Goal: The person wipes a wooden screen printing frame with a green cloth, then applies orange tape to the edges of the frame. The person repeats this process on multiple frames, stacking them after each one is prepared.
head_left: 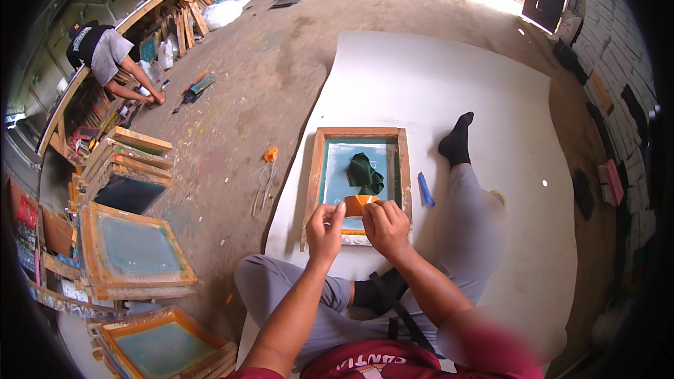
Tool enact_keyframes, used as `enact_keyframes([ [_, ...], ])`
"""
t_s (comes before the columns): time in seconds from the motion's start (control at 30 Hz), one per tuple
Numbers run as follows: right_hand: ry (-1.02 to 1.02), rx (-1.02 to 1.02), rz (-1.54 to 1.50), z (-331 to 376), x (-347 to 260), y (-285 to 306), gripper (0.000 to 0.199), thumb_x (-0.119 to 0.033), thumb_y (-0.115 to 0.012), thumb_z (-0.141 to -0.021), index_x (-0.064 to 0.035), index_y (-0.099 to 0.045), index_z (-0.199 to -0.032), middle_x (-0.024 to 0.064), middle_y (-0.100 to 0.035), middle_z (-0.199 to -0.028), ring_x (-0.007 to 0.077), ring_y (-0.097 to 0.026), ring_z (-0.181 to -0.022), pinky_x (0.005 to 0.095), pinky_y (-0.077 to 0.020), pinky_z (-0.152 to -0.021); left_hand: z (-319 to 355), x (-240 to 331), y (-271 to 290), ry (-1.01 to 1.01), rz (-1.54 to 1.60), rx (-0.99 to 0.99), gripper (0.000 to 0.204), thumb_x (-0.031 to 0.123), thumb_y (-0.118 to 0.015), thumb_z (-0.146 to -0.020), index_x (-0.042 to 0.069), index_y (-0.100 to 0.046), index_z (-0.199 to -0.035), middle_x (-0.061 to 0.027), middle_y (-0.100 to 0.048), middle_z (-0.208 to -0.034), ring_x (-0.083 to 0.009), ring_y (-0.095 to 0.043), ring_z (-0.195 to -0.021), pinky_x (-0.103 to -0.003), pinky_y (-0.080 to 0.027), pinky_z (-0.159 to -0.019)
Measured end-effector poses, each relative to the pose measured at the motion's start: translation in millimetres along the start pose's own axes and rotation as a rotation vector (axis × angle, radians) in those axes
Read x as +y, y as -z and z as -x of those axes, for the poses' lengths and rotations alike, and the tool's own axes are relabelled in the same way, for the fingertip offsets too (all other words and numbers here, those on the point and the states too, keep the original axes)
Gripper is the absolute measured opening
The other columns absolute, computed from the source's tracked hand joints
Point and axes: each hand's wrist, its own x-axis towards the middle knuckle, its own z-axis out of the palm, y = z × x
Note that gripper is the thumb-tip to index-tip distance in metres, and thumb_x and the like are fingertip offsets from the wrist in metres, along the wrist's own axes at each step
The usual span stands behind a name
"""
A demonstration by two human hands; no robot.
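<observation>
A short strip of shiny orange-brown tape (357, 205) is stretched between my two hands. Its left end is pinched by my left hand (325, 233), its right end by my right hand (386, 228). Beneath them lies a wooden-framed printing screen (316, 175) with a pale blue mesh and darker green borders. On the mesh rests a crumpled dark green cloth (365, 174), just beyond the tape. To the right of the frame is a slim blue object (425, 189), perhaps a cutter. My hands cover part of the screen's near edge.
A large white sheet (393, 77) lies under the screen and my legs. More framed screens (137, 245) are stacked at the left. An orange crumpled piece with string (270, 154) is on the concrete floor. Another person (105, 49) bends down at the far left; one more sits at the back.
</observation>
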Motion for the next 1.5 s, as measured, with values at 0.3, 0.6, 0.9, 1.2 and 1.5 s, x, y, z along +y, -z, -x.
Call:
enact_keyframes([
  [0.3, 0.254, -0.118, 0.143, 16.6, -1.1, -7.7, 0.019, -0.011, -0.074, -0.074, -0.0111, -0.063, -0.089, 0.0007, -0.058, -0.083, 0.0176, -0.06, -0.07, 0.0326, -0.0432, -0.055, -34.5, 11.7, 8.1, 0.379, -0.14, -0.378, 0.043, 0.032, -0.078, -0.093, -0.007, -0.074, -0.077, -0.012, -0.074, -0.07, -0.0151, -0.071, -0.066, -0.033, -0.056, -0.061],
  [0.6, 0.133, -0.186, -0.167, 16.9, 19.1, 7.6, 0.05, -0.023, -0.092, -0.071, -0.0064, -0.07, -0.112, 0.0092, -0.068, -0.107, 0.0287, -0.065, -0.094, 0.0407, -0.0514, -0.08, -35.2, -22.9, 16.1, 0.19, -0.172, -0.489, 0.031, 0.021, -0.075, -0.097, -0.005, -0.074, -0.081, -0.0072, -0.071, -0.069, -0.0101, -0.066, -0.064, -0.03, -0.053, -0.059],
  [0.9, -0.396, -0.428, -0.661, 43.0, 56.2, 5.5, 0.059, -0.022, -0.096, -0.071, -0.0007, -0.064, -0.117, 0.0144, -0.069, -0.113, 0.0276, -0.068, -0.105, 0.0377, -0.0528, -0.095, -43.5, -3.0, 34.2, 0.243, -0.075, -0.654, 0.026, 0.025, -0.074, -0.101, -0.001, -0.072, -0.096, -0.0039, -0.071, -0.083, -0.0093, -0.066, -0.074, -0.027, -0.054, -0.067],
  [1.2, -0.333, -0.719, -0.575, 8.1, 58.8, 28.0, 0.05, -0.011, -0.086, -0.074, -0.0065, -0.069, -0.121, 0.0103, -0.066, -0.099, 0.0284, -0.07, -0.088, 0.0399, -0.0578, -0.082, -42.8, -10.6, 53.6, 0.263, -0.021, -0.541, 0.02, 0.018, -0.076, -0.099, -0.001, -0.072, -0.091, -0.0029, -0.071, -0.079, -0.0093, -0.065, -0.07, -0.026, -0.054, -0.066],
  [1.5, -0.284, -0.693, -0.36, 16.9, 87.0, 41.6, 0.047, -0.017, -0.089, -0.076, -0.0096, -0.071, -0.118, 0.0128, -0.071, -0.104, 0.0383, -0.071, -0.1, 0.0447, -0.0587, -0.087, -55.3, -53.3, 90.1, 0.525, 0.25, -0.392, 0.016, 0.015, -0.073, -0.1, 0.0, -0.071, -0.096, -0.0104, -0.075, -0.094, -0.0167, -0.073, -0.085, -0.032, -0.06, -0.077],
])
